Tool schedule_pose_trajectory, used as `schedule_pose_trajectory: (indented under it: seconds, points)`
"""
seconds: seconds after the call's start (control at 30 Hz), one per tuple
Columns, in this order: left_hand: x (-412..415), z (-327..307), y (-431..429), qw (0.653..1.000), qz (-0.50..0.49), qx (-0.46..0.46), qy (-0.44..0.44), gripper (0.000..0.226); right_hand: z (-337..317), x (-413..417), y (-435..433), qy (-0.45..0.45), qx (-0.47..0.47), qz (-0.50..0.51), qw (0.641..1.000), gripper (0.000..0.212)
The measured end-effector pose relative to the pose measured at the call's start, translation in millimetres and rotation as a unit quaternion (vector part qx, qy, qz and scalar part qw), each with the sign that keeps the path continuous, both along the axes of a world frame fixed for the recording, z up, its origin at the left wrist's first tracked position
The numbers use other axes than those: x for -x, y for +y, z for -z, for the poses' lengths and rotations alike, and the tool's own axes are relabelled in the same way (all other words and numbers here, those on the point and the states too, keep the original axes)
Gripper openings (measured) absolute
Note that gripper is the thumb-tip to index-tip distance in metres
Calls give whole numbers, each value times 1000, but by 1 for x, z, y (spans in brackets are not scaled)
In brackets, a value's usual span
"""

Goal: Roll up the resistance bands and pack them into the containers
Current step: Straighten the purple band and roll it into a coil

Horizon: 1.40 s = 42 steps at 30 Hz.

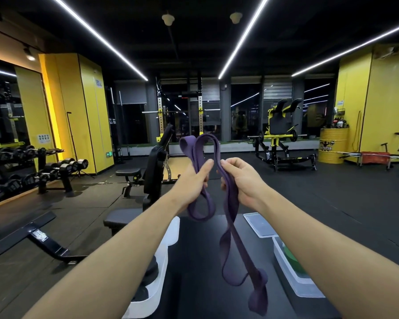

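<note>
A long purple resistance band (228,210) hangs folded in front of me, held up above a black bench (207,261). My left hand (192,180) grips one bundle of its loops, with an arch of band rising above the fingers. Beside it, my right hand (241,178) pinches another strand, whose tail drops and twists down to the bench surface. A clear plastic container (293,279) at the right holds a green rolled band (293,261). A white container (164,254) with dark rolled bands lies at the left, partly hidden by my left forearm.
A clear lid (259,224) lies on the bench behind the right container. An adjustable black bench (152,176) stands ahead on the left, a dumbbell rack (32,171) further left. A yellow weight machine (279,139) and a yellow barrel (333,145) stand at the far right.
</note>
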<state>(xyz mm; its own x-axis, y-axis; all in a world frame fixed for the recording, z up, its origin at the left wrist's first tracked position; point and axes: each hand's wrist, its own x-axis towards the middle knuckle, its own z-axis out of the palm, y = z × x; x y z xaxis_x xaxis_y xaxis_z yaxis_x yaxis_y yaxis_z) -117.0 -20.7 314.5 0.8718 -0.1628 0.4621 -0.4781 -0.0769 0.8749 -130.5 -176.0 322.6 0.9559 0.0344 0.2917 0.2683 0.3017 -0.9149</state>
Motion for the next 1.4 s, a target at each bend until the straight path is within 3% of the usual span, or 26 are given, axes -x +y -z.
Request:
schedule_pose_trajectory:
  seconds: [0.13, 0.27, 0.37, 0.5, 0.57, 0.73, 0.83, 1.03, 1.27, 1.4]
  points:
    - [13, -1, -15, 998, 30, 10, -53, 38, -3, 2, 12, -13, 15, -11, 1000, 21]
    - [16, 0, -14, 996, 83, 39, 13, 32, -1, 1, 9, 21, 39, 12, 999, 32]
    - [15, 2, -9, 990, 114, 58, 60, 22, 5, -1, 7, 48, 60, -26, 997, 32]
    - [10, -3, -2, 991, 70, 77, 83, 17, 18, -2, -4, 85, 55, -96, 990, 37]
    - [8, -9, 2, 992, 37, 97, 74, 10, 27, 0, -11, 75, 100, -134, 983, 37]
    - [2, -17, 12, 991, -20, 124, 50, 27, 51, -1, -23, 47, 147, -212, 965, 27]
    - [1, -17, 14, 988, -18, 149, 47, 18, 62, 1, -26, 70, 216, -217, 949, 23]
    - [-4, -11, 19, 991, -18, 123, 54, 17, 72, 3, -21, 52, 242, -148, 957, 34]
    - [-11, -6, 41, 995, -53, 75, 42, 25, 66, 1, -29, 78, 108, -197, 971, 31]
    - [-13, 1, 44, 991, -48, 111, 54, 19, 57, 10, -30, 88, 235, -263, 932, 19]
